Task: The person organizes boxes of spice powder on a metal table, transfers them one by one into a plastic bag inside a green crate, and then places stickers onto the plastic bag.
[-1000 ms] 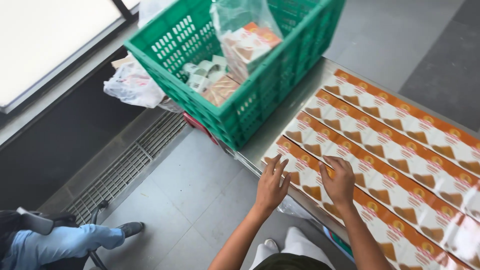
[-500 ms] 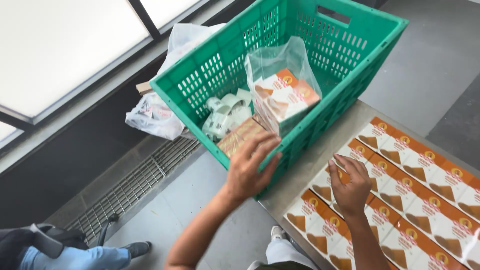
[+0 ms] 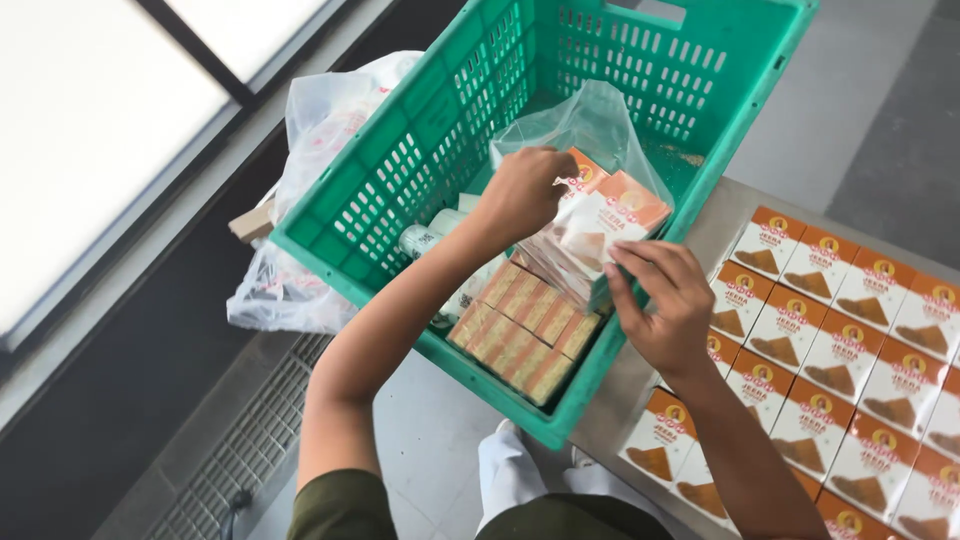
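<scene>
Left hand [image 3: 522, 192] grips the clear bag of orange cartons [image 3: 590, 225] inside the green crate [image 3: 420, 170]; right hand [image 3: 660, 300], fingers spread, touches the bag's near right side.

bright window [image 3: 90, 150]; grey floor [image 3: 860, 110]; metal floor grate [image 3: 240, 450]
</scene>
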